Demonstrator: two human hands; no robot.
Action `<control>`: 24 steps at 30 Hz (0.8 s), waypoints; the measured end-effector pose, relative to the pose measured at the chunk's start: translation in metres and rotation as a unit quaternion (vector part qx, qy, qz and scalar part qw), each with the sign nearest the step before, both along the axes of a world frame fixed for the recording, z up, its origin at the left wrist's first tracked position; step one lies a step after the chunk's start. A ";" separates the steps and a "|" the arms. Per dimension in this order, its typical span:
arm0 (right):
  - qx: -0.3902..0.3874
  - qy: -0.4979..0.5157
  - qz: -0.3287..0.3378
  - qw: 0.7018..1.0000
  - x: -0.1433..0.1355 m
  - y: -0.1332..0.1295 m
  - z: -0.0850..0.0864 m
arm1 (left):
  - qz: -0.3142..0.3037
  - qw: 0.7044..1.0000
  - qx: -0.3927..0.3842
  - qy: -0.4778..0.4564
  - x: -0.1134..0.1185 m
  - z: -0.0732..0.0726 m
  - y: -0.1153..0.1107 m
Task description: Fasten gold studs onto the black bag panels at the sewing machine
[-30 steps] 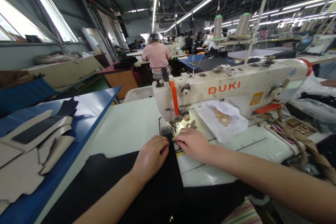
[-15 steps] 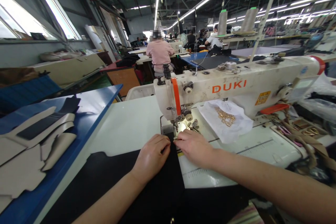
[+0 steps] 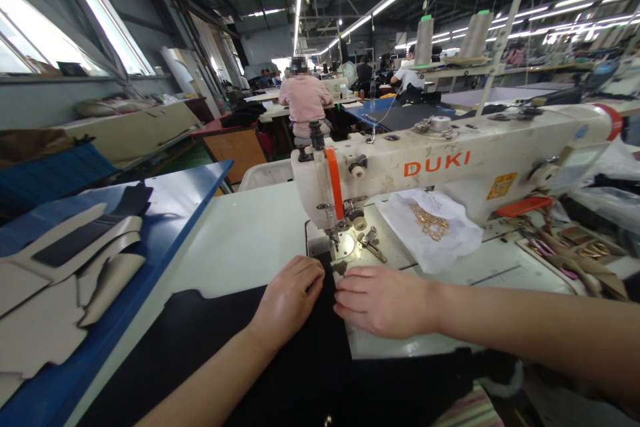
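Note:
Black material (image 3: pixel 210 340) lies across the sewing table's front, one narrow end reaching the needle area of the white sewing machine (image 3: pixel 385 160). My left hand (image 3: pixel 290 293) is closed in a pinch on this material, just short of the needle. Right of it, my right hand (image 3: pixel 383 300) lies flat with its fingers stretched out, the fingertips on the material's right edge. Round the needle, the metal plate (image 3: pixel 345 245) is uncovered, and a metal guide (image 3: pixel 371 243) sits to its right.
White paper with gold-coloured metal pieces (image 3: pixel 430 220) rests under the machine arm. Beige and black cut pieces (image 3: pixel 55 280) lie on a blue table (image 3: pixel 185 203) at left. A person in pink (image 3: pixel 306 101) sits ahead. Straps and a red tray (image 3: pixel 525 207) are at right.
My right hand has moved back from the needle area toward me, and its fingers have gone from a pinch to stretched out. My left hand and the black material look unmoved.

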State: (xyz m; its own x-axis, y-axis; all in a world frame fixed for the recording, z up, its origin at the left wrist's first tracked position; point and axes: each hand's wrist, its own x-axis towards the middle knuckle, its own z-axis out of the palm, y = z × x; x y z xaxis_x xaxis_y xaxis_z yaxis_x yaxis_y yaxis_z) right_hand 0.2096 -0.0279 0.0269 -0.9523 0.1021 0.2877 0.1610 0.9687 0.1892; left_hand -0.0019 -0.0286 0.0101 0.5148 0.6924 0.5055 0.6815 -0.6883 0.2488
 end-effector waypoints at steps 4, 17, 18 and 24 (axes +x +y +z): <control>0.020 -0.018 0.073 0.997 -0.002 -0.003 0.002 | -0.004 1.000 0.000 0.004 -0.001 -0.002 0.001; -0.070 0.000 -0.081 0.994 -0.015 -0.010 -0.011 | -0.035 0.988 0.037 0.148 -0.004 0.004 0.002; -0.067 -0.001 -0.081 0.994 -0.015 -0.010 -0.011 | -0.036 0.987 0.045 0.150 -0.004 0.004 0.003; -0.070 0.016 -0.077 0.994 -0.014 -0.009 -0.014 | -0.055 0.983 0.078 0.155 -0.002 0.003 0.009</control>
State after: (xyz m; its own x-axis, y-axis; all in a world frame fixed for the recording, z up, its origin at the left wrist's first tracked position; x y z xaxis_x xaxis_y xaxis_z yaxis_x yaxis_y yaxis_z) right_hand 0.1959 -0.0368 0.0128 -0.9126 0.2874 0.2907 0.3137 0.9484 0.0472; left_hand -0.0038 -0.0199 0.0127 0.7277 0.5510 0.4086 0.6277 -0.7751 -0.0727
